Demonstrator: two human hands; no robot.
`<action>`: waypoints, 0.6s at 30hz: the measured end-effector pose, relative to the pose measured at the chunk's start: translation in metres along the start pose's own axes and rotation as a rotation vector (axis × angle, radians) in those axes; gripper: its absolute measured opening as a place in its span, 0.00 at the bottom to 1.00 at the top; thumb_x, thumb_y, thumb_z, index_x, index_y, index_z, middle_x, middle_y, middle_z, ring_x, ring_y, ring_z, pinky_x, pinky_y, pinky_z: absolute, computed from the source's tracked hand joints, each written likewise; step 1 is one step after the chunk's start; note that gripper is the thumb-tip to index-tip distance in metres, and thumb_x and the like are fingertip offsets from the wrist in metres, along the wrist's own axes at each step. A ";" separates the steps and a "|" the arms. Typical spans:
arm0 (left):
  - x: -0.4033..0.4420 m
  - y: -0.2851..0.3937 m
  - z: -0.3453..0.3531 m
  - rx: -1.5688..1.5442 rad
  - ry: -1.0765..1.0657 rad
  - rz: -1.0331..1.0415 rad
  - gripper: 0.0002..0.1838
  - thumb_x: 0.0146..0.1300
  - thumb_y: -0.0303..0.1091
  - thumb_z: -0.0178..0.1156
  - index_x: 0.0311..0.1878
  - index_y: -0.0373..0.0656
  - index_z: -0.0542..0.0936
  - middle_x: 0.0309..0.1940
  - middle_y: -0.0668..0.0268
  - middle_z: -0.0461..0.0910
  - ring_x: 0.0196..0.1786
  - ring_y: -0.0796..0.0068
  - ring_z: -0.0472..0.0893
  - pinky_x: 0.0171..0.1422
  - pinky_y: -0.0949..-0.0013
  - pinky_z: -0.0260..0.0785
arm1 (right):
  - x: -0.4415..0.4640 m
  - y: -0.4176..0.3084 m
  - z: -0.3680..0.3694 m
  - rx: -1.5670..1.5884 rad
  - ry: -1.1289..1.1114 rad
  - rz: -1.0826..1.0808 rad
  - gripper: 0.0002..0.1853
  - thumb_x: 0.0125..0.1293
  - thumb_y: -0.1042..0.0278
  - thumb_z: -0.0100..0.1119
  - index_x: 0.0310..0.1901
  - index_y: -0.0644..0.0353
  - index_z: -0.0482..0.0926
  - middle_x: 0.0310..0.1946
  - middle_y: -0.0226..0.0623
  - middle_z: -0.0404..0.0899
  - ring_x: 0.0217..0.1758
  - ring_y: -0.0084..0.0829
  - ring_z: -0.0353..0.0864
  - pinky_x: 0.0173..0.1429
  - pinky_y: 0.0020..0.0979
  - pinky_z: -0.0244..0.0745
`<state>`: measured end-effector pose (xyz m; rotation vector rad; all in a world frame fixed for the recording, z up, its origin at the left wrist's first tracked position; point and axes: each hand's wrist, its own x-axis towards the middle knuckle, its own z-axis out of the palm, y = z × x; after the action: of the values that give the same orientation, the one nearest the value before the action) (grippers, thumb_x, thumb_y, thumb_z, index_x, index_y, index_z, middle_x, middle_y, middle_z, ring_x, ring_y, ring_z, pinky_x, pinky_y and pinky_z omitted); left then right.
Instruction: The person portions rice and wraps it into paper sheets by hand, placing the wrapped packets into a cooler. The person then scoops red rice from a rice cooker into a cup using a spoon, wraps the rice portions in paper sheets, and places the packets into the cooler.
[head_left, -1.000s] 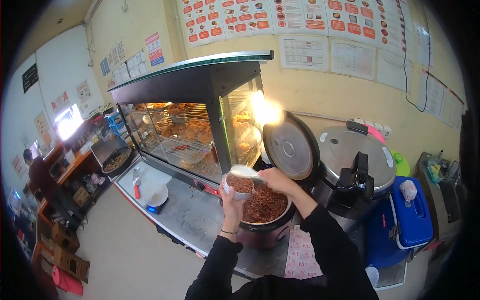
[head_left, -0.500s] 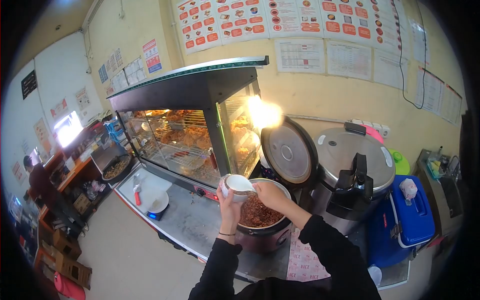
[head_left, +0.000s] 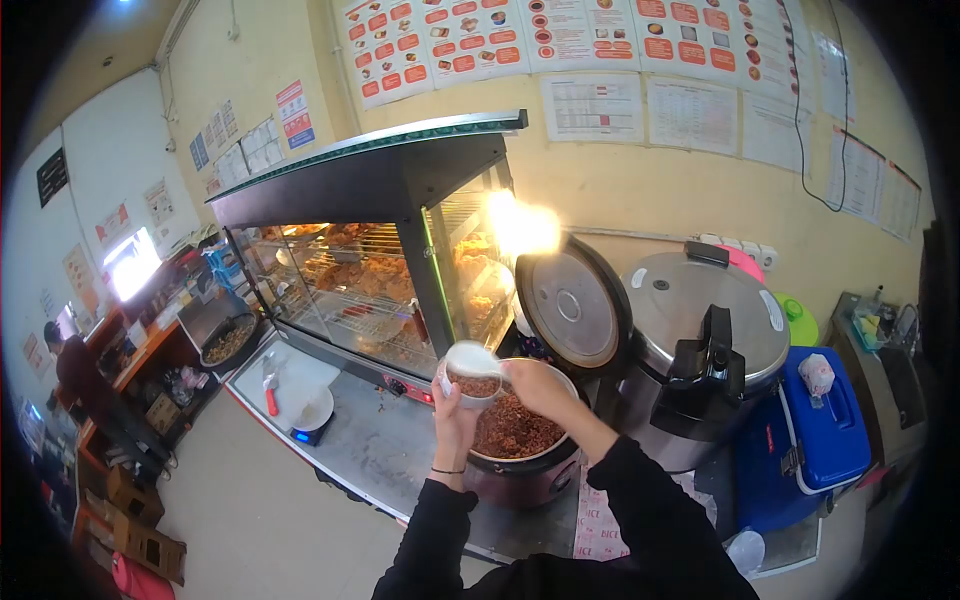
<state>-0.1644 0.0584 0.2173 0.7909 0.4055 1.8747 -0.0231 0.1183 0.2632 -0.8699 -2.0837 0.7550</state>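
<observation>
My left hand (head_left: 455, 425) is wrapped round a small pale bowl (head_left: 482, 402) with brown, grainy food in it, like reddish rice. In my right hand (head_left: 535, 386) is the handle of a white scoop (head_left: 470, 356), blurred, whose head is over the bowl's top. Both hands are above the front part of an open cooker pot (head_left: 521, 481), which holds a heap of the same brown food (head_left: 517, 428). Behind my right hand the pot's round lid (head_left: 570, 310) stands tilted up.
A lit glass food warmer (head_left: 350, 270) with fried pieces stands behind on the left. A scale with a plate (head_left: 313, 410) sits on the counter (head_left: 385, 450). To the right are a large steel cooker (head_left: 690, 340) and a blue cool box (head_left: 830, 420). A person (head_left: 85, 385) stands far left.
The white scoop has swung up to the bowl's back rim, and brown food now shows in the bowl. Both hands have stayed over the pot; the view has shifted slightly.
</observation>
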 end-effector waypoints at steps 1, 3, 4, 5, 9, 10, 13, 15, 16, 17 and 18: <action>0.002 -0.001 -0.002 0.013 -0.010 -0.014 0.29 0.58 0.36 0.52 0.60 0.48 0.52 0.56 0.58 0.60 0.59 0.55 0.63 0.57 0.43 0.60 | -0.002 0.000 0.016 -0.088 -0.007 0.026 0.19 0.65 0.59 0.37 0.32 0.66 0.74 0.28 0.57 0.74 0.35 0.52 0.74 0.40 0.47 0.67; 0.001 0.003 -0.001 -0.023 0.022 -0.027 0.28 0.59 0.36 0.52 0.60 0.48 0.52 0.57 0.58 0.60 0.60 0.55 0.63 0.56 0.42 0.61 | -0.005 -0.016 0.015 -0.251 -0.022 0.140 0.18 0.65 0.61 0.37 0.32 0.67 0.74 0.28 0.56 0.74 0.35 0.53 0.74 0.39 0.44 0.68; 0.002 0.006 -0.001 -0.026 0.017 -0.014 0.28 0.59 0.36 0.52 0.60 0.48 0.52 0.57 0.57 0.60 0.60 0.54 0.63 0.56 0.42 0.61 | -0.003 -0.013 0.009 -0.207 0.009 0.115 0.18 0.65 0.60 0.37 0.32 0.66 0.74 0.28 0.56 0.74 0.35 0.53 0.74 0.39 0.45 0.67; 0.002 0.009 -0.003 -0.029 0.013 -0.001 0.28 0.59 0.37 0.52 0.61 0.48 0.52 0.57 0.57 0.59 0.60 0.54 0.63 0.56 0.42 0.61 | -0.002 -0.007 -0.001 -0.162 0.037 0.088 0.18 0.65 0.60 0.37 0.32 0.66 0.74 0.28 0.56 0.74 0.34 0.53 0.74 0.39 0.45 0.67; 0.000 0.023 0.004 -0.020 0.049 0.006 0.27 0.61 0.44 0.48 0.60 0.43 0.57 0.57 0.56 0.63 0.60 0.55 0.64 0.60 0.48 0.59 | -0.015 -0.011 0.008 -0.120 0.007 0.071 0.17 0.65 0.60 0.38 0.31 0.64 0.74 0.27 0.54 0.74 0.34 0.53 0.74 0.38 0.45 0.67; 0.001 0.022 -0.002 -0.021 0.013 0.000 0.26 0.62 0.45 0.46 0.60 0.43 0.58 0.57 0.55 0.63 0.60 0.54 0.64 0.60 0.46 0.59 | -0.018 -0.010 0.011 -0.126 0.029 0.091 0.17 0.65 0.60 0.38 0.31 0.64 0.74 0.27 0.54 0.74 0.34 0.53 0.74 0.38 0.45 0.67; -0.008 0.030 -0.009 -0.098 0.002 -0.033 0.26 0.63 0.46 0.44 0.61 0.43 0.57 0.59 0.55 0.61 0.61 0.53 0.63 0.61 0.44 0.57 | -0.022 -0.003 0.006 -0.149 0.082 0.140 0.17 0.65 0.60 0.39 0.31 0.64 0.74 0.28 0.54 0.74 0.35 0.52 0.73 0.39 0.45 0.66; -0.019 0.037 -0.015 -0.109 -0.003 -0.043 0.27 0.64 0.48 0.40 0.62 0.43 0.56 0.60 0.54 0.60 0.61 0.52 0.62 0.61 0.44 0.57 | -0.030 0.001 -0.015 -0.231 0.084 0.222 0.17 0.64 0.60 0.40 0.33 0.62 0.76 0.29 0.52 0.75 0.36 0.49 0.75 0.39 0.45 0.67; -0.028 0.043 -0.009 -0.127 -0.013 -0.057 0.27 0.64 0.48 0.40 0.62 0.43 0.56 0.60 0.54 0.60 0.62 0.52 0.62 0.61 0.44 0.57 | -0.039 0.009 -0.013 -0.390 0.000 0.247 0.17 0.64 0.58 0.40 0.34 0.62 0.76 0.30 0.48 0.76 0.36 0.49 0.75 0.38 0.45 0.67; -0.036 0.047 -0.004 -0.143 -0.024 -0.075 0.27 0.64 0.48 0.39 0.62 0.43 0.56 0.60 0.54 0.60 0.62 0.53 0.62 0.61 0.45 0.57 | -0.048 0.016 -0.009 -0.547 -0.082 0.273 0.17 0.64 0.56 0.41 0.35 0.61 0.76 0.30 0.45 0.76 0.35 0.48 0.75 0.38 0.45 0.67; -0.043 0.046 -0.001 -0.118 0.009 -0.100 0.29 0.64 0.50 0.39 0.62 0.42 0.56 0.60 0.54 0.61 0.62 0.54 0.62 0.62 0.48 0.58 | -0.057 0.019 -0.005 -0.603 0.050 0.141 0.17 0.64 0.57 0.42 0.36 0.62 0.76 0.31 0.44 0.76 0.35 0.47 0.75 0.38 0.43 0.67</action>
<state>-0.1853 -0.0001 0.2293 0.6718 0.3309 1.7916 0.0154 0.0875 0.2291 -1.3505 -2.2531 0.1546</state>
